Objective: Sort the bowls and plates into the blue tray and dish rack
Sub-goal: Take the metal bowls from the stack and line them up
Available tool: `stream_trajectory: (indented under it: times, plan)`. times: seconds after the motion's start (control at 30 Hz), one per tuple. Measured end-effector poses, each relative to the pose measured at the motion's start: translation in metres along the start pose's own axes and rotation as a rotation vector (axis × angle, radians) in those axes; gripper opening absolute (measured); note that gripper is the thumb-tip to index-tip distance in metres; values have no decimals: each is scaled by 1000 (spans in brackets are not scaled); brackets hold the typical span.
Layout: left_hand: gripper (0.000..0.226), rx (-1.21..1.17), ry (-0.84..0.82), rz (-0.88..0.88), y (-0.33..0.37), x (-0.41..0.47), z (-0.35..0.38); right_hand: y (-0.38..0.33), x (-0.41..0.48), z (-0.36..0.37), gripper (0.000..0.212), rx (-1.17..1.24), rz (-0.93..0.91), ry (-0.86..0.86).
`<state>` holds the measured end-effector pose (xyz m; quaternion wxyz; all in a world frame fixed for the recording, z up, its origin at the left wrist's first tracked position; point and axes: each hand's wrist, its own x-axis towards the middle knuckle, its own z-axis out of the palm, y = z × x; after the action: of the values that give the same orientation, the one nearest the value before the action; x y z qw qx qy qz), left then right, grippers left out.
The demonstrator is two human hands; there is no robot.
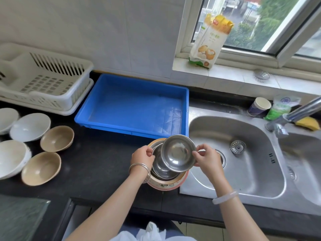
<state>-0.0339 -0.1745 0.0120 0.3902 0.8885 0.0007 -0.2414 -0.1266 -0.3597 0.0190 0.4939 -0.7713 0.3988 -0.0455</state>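
both hands pinch one small round stainless steel bowl (pixel 178 152) by its rim, tilted w/ its inside facing up: right hand (pixel 207 158) on the right edge, left hand (pixel 143 158) at the left, fingers also touching the stack below. under the grip sits a stack of steel bowls (pixel 162 168) nested in a round pink-rimmed patterned basin (pixel 166 184) on the black counter (pixel 97 162). just behind it, the rectangular blue plastic tray (pixel 132 103). further left & back, the white slotted plastic dish rack (pixel 43 80). well left of the grip: two tan bowls (pixel 57 138) & white shallow bowls (pixel 30 126). right of it, the steel sink (pixel 243 153).
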Motion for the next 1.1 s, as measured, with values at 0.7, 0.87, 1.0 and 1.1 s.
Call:
stream_trajectory:
  times: [0.7,0.87,1.0,1.1]
  plan:
    - [19,-583,259,-167,-35,-22,-73,-62,7,20,9,210,-105,-211]
    - [18,-709,381,-269,-72,-32,-103,-84,11,70,8,154,-137,-331]
    - [16,-804,474,-343,-108,-39,-117,-98,12,123,13,66,-159,-439]
    - [16,-847,537,-404,-133,-41,-125,-106,13,162,12,53,-164,-512]
